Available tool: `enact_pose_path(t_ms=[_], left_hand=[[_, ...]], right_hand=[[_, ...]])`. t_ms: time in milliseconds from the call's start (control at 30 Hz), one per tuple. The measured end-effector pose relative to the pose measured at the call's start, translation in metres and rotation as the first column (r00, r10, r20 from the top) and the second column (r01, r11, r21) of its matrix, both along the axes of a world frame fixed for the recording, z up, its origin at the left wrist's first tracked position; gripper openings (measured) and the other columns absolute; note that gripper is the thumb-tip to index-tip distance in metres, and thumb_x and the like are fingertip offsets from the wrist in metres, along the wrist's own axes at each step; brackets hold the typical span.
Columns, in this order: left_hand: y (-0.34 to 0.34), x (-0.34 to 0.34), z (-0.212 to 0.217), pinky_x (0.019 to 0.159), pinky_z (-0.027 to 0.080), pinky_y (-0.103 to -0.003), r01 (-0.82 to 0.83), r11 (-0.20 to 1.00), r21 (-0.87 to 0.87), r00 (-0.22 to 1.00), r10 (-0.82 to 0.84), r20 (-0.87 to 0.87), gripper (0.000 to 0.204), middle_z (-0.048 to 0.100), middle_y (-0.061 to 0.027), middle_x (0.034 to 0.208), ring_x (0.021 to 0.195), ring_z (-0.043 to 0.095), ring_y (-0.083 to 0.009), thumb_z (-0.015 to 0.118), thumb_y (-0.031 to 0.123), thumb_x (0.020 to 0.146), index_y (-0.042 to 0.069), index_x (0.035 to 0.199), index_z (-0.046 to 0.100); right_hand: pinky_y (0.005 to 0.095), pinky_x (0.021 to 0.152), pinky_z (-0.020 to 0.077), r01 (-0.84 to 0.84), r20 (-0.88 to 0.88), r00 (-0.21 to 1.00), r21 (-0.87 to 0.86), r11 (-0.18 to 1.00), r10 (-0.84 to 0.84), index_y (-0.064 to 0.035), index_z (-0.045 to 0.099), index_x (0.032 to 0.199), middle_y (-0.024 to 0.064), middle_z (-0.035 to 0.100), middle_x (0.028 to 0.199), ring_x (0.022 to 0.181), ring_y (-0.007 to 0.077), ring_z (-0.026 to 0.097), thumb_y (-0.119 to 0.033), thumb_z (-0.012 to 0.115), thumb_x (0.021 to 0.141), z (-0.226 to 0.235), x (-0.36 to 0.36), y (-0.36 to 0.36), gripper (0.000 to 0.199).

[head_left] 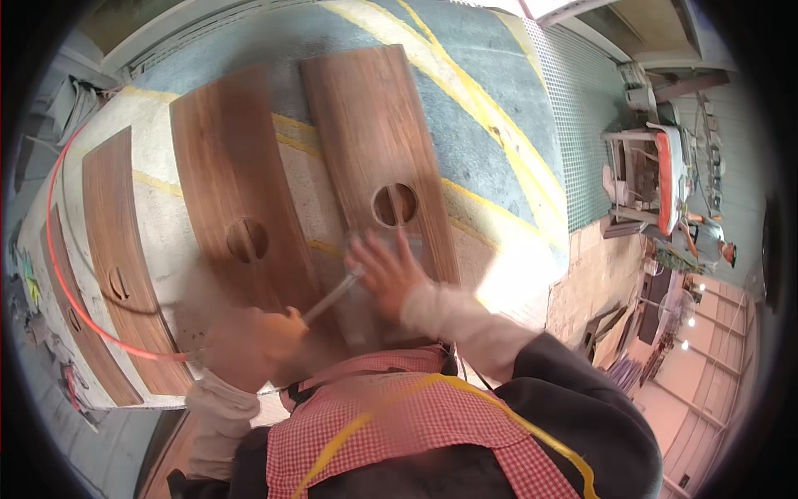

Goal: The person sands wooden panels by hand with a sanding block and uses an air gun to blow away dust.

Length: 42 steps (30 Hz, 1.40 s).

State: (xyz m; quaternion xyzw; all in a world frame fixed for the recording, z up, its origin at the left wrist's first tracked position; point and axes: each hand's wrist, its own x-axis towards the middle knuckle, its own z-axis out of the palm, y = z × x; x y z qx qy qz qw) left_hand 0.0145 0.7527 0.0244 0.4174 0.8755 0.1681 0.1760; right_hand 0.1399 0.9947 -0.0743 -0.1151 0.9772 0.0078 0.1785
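My left hand (253, 341), smeared by motion, is closed round an air blow gun, with its pale thin nozzle (332, 298) pointing up and right. A red hose (108, 337) runs to this hand; the gun's body is hidden in my grip. My right hand (386, 270) spreads its fingers over the near part of a brown wood-grain panel (366, 125), just below its round hole with a dividing bar (395, 205). The nozzle tip ends close to my right palm. A blurred greyish patch lies under that hand; I cannot tell what it is.
Left of this panel lie a second wide panel (229, 150) with a similar hole and two narrower ones (125, 241) (79, 324). They rest on a carpeted table (490, 191) with yellow stripes. To the right stand a cart (665, 183) and a person (706, 241).
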Motion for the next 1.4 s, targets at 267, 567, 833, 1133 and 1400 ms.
enact_pose_path(t_ms=[267, 567, 833, 1133, 1400], left_hand=[[-0.006, 0.003, -0.050, 0.066, 0.043, -0.045, -0.314, 0.949, -0.027, 0.927, 0.300, -0.226, 0.034, 0.055, -0.0156, 0.077, 0.074, 0.053, -0.0357, 0.073, 0.030, 0.072, 0.004, 0.080, 0.053], [0.042, -0.010, -0.035, 0.067, 0.048, -0.043, 0.004, 0.999, 0.036, 0.998, -0.002, -0.056, 0.013, 0.058, -0.0084, 0.069, 0.068, 0.059, -0.0312, 0.071, 0.021, 0.075, 0.014, 0.082, 0.063], [0.053, 0.009, -0.042, 0.067, 0.048, -0.042, -0.057, 0.998, 0.017, 0.998, 0.056, 0.033, 0.030, 0.055, -0.0128, 0.074, 0.076, 0.055, -0.0333, 0.073, 0.021, 0.068, 0.006, 0.083, 0.052], [0.046, -0.017, -0.020, 0.068, 0.052, -0.045, -0.210, 0.902, -0.376, 0.978, 0.193, -0.083, 0.048, 0.066, -0.0182, 0.077, 0.075, 0.065, -0.0355, 0.059, 0.051, 0.084, 0.004, 0.087, 0.063], [-0.009, 0.064, 0.015, 0.060, 0.051, -0.045, 0.446, 0.850, -0.279, 0.887, -0.462, 0.012, 0.036, 0.065, -0.0146, 0.074, 0.068, 0.065, -0.0337, 0.061, 0.041, 0.085, 0.005, 0.086, 0.063]], right_hand=[[0.0675, 0.108, 0.0129, 0.250, -0.096, 0.964, 0.019, 0.968, -0.247, -0.0146, 0.028, 0.147, 0.0082, 0.022, 0.154, 0.140, 0.0286, 0.023, -0.044, 0.054, 0.086, 0.011, -0.064, 0.052, 0.073], [0.0670, 0.109, 0.0122, 0.443, -0.423, 0.803, -0.048, 0.895, -0.420, -0.0154, 0.026, 0.148, 0.0134, 0.023, 0.154, 0.143, 0.0312, 0.020, -0.050, 0.027, 0.097, -0.047, -0.319, 0.183, 0.061], [0.0731, 0.104, 0.0104, 0.374, -0.278, 0.882, -0.083, 0.924, -0.382, -0.0112, 0.030, 0.145, 0.0139, 0.026, 0.151, 0.140, 0.0397, 0.021, -0.045, 0.059, 0.082, -0.017, -0.035, 0.089, 0.076], [0.0602, 0.108, 0.0167, 0.644, -0.123, 0.732, -0.197, 0.739, -0.671, -0.0116, 0.034, 0.145, 0.0257, 0.020, 0.151, 0.138, 0.0468, 0.019, -0.044, 0.068, 0.075, 0.002, 0.189, -0.002, 0.084], [0.0499, 0.084, 0.0397, 0.762, -0.173, 0.599, -0.178, 0.623, -0.782, -0.0230, 0.045, 0.140, 0.0252, 0.033, 0.145, 0.103, 0.0404, 0.049, -0.031, 0.065, 0.072, 0.004, 0.214, 0.001, 0.071]])
